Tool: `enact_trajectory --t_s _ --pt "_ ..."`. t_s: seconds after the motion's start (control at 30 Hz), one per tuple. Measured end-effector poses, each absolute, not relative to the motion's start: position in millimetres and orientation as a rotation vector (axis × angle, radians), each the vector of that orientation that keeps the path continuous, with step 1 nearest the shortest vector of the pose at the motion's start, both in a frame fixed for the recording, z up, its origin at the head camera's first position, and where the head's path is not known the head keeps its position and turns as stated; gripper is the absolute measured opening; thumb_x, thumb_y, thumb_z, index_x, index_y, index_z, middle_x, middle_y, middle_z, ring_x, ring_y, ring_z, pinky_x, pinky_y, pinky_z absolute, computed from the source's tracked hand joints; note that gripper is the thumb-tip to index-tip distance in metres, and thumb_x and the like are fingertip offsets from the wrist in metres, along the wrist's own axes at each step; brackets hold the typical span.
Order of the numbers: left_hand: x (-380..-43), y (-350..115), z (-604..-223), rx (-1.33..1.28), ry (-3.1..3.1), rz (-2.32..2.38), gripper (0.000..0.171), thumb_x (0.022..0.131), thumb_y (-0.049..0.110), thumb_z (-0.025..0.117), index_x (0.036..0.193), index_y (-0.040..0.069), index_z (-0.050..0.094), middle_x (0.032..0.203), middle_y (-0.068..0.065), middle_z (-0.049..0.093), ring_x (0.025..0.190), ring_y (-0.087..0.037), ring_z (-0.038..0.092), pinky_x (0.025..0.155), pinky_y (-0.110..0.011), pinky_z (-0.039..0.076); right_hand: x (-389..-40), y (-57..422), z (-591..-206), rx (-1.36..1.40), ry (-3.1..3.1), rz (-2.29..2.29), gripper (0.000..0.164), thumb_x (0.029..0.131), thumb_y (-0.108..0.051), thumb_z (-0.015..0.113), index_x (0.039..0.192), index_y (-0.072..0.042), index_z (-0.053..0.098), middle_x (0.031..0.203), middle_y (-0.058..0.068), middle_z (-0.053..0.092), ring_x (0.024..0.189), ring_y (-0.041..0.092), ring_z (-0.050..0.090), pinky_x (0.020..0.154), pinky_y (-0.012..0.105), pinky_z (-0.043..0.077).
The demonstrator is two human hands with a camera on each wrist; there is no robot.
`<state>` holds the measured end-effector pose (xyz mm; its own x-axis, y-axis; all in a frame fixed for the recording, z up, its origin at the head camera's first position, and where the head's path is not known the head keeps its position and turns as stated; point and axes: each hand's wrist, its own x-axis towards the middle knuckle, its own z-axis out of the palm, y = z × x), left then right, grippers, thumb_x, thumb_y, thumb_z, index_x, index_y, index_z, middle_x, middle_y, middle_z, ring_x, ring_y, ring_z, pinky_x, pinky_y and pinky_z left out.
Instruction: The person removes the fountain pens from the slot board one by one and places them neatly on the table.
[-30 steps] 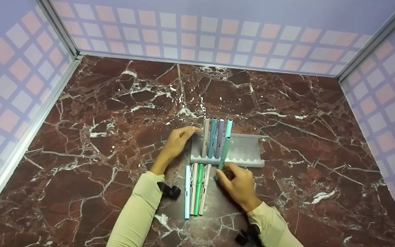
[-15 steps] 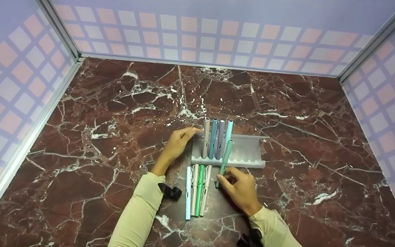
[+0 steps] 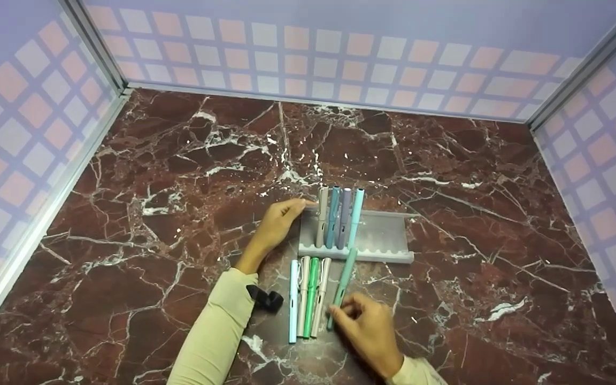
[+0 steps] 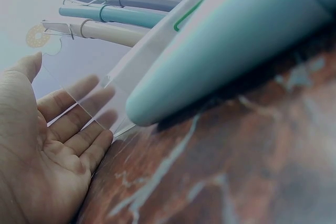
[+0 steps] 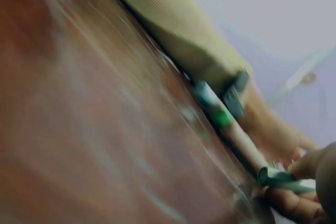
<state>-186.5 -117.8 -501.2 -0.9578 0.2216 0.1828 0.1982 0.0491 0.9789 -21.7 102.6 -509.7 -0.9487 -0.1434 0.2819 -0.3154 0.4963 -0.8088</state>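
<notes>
A clear pen stand (image 3: 380,232) with a notched front rail holds a beige pen (image 3: 322,216), a blue pen (image 3: 333,216), a purple pen (image 3: 344,216) and a light blue pen (image 3: 357,211) upright. My left hand (image 3: 277,224) grips its left side edge; in the left wrist view several fingers (image 4: 86,90) show through the panel. My right hand (image 3: 369,329) pinches a green-teal pen (image 3: 344,280) near its lower end, its upper end overlapping the rail in the head view. The right wrist view shows that pen's end (image 5: 273,177) between thumb and fingers.
Left of the held pen, in front of the stand, lie a pale blue pen (image 3: 293,302), two beige pens and a bright green pen (image 3: 310,299) side by side. The marbled tabletop (image 3: 179,160) is bounded by patterned walls (image 3: 329,53) at the back and sides.
My right hand has drawn the green-teal pen toward me, away from the upright pens, so its upper end has come down to the rail. My left hand stays at the stand.
</notes>
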Motion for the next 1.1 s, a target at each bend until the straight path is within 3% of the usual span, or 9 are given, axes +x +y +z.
enact_trajectory --t_s 0.27,0.47,0.8,1.1 --pt "-188.4 -115.8 -502.0 0.483 2.307 2.077 0.032 0.106 0.016 0.047 0.118 -0.004 0.068 0.122 -0.019 0.07 0.118 -0.032 0.064 0.109 -0.04 0.046 -7.2 95.6 -501.5 0.289 -2.709 1.282 0.023 0.078 -0.027 0.087 0.071 -0.016 0.068 0.06 -0.01 0.069 0.051 -0.005 0.059 0.052 0.015 0.05" --pt "-185.4 -117.1 -498.7 0.474 2.298 2.09 0.032 0.106 0.016 0.048 0.117 -0.006 0.068 0.121 -0.021 0.069 0.118 -0.035 0.064 0.109 -0.041 0.046 -7.0 94.3 -496.7 0.253 -2.771 1.261 0.026 0.076 -0.029 0.088 0.067 -0.018 0.066 0.058 -0.011 0.068 0.051 -0.005 0.058 0.052 0.018 0.049" --pt "-186.2 -117.7 -502.6 0.447 2.354 2.03 0.034 0.107 0.02 0.046 0.119 -0.001 0.069 0.124 -0.015 0.07 0.12 -0.028 0.063 0.11 -0.039 0.044 -7.8 94.4 -496.2 0.256 -2.821 1.185 0.027 0.076 -0.031 0.087 0.065 -0.02 0.065 0.058 -0.012 0.067 0.051 -0.006 0.058 0.05 0.016 0.048" --pt "-187.0 -118.8 -503.5 0.451 2.351 2.041 0.033 0.107 0.019 0.047 0.118 -0.002 0.07 0.122 -0.017 0.07 0.121 -0.03 0.063 0.111 -0.04 0.043 -8.6 94.9 -500.3 0.33 -2.818 1.061 0.031 0.079 -0.041 0.084 0.064 -0.023 0.063 0.054 -0.017 0.061 0.047 -0.008 0.048 0.047 0.016 0.044"
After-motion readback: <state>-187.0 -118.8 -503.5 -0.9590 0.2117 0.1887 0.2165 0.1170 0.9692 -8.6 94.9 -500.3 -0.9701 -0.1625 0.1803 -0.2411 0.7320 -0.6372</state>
